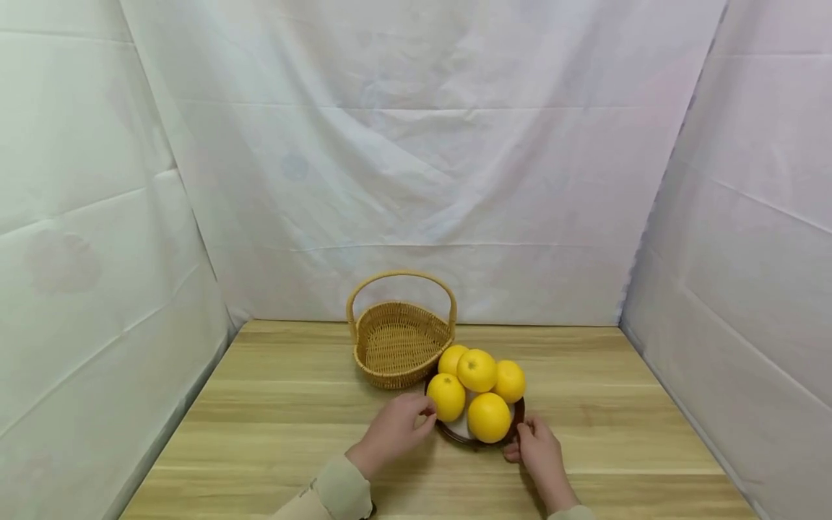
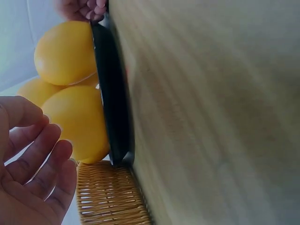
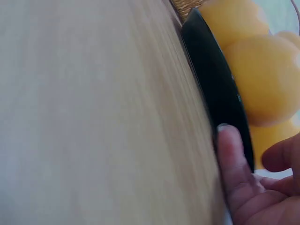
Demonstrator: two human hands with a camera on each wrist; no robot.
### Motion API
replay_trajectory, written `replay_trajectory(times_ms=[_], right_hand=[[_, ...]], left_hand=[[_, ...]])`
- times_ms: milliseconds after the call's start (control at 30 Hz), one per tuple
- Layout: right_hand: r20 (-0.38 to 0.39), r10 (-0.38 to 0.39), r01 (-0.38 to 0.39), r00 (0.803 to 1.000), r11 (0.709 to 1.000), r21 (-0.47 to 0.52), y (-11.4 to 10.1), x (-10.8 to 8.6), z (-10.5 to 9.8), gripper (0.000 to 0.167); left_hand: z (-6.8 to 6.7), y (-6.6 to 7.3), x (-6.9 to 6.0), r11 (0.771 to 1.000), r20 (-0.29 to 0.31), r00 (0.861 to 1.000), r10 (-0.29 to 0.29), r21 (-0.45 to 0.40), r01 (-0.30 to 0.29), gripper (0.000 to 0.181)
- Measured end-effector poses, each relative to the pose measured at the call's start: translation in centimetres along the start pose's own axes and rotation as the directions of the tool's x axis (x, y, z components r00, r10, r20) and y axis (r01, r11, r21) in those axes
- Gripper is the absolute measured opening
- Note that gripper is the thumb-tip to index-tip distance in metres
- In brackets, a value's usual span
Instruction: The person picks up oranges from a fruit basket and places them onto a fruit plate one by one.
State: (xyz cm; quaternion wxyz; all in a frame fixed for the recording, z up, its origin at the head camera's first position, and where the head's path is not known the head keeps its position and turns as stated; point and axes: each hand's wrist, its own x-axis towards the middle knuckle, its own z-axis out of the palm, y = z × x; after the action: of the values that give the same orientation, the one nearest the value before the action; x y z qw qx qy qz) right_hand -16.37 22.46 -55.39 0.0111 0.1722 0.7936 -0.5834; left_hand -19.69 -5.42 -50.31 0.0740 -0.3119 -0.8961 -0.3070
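Several yellow oranges [image 1: 489,417] sit heaped in a round, shallow dark-brown plate [image 1: 457,436] with a pale inside. At the plate's left front is my left hand [image 1: 396,432], beside the leftmost orange [image 1: 445,397]. Its fingers [image 2: 40,150] are loosely bent with nothing between them, close to the fruit in the left wrist view. My right hand [image 1: 538,451] holds the plate's right front edge. In the right wrist view one digit lies on the dark outer wall [image 3: 215,84] and another is above the rim.
A wicker basket [image 1: 399,379] with a tall arched handle stands directly behind and left of the plate, near or against it. It appears in the left wrist view too. White cloth walls [image 1: 416,180] enclose the wooden table [image 1: 292,404] at the back and both sides.
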Motion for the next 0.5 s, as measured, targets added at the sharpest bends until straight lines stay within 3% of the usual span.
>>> replay_trajectory(times_ms=[133,233,400,500], right_hand=[[0.023,-0.023,0.026,0.999,0.994,-0.110,-0.5,-1.1,-0.6,0.035],[0.037,-0.038,0.046,0.999,0.971,-0.234,-1.0,-1.8,-1.1,0.037],[0.043,-0.127,0.133,0.991,0.882,-0.451,-1.7,-2.6,-2.0,0.043],[0.043,-0.172,0.169,0.984,0.839,-0.517,-2.0,-3.1,-2.3,0.045]], left_hand=[[0.1,0.2,-0.9,1.000,-0.007,1.000,0.020,0.005,-0.020,0.007],[0.1,0.2,-1.6,0.999,-0.019,0.999,0.040,0.021,-0.039,0.007],[0.1,-0.1,-2.6,0.995,-0.044,0.998,0.054,0.081,-0.051,0.007],[0.0,-0.2,-3.0,0.991,-0.064,0.995,0.083,0.107,-0.076,0.005]])
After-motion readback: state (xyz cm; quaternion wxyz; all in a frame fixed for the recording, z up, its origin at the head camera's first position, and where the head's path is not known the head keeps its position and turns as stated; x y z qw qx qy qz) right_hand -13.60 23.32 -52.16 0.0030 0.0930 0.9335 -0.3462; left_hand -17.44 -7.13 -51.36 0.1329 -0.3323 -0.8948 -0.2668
